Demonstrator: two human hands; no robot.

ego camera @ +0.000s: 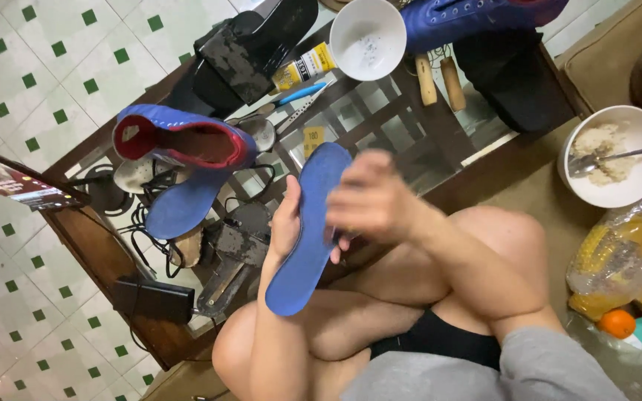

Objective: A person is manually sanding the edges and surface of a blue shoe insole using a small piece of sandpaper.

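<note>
Knees bare below; left hand (285,223) grips blue insole (307,230) edge, right hand (369,199) blurred, clasping it, hiding its middle.

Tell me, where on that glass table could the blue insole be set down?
The barest patch is the glass between the white bowl, the wooden handles and the table's near edge. The left part is crowded: the blue shoe, cables and metal tools. Both hands hold the insole.
</note>
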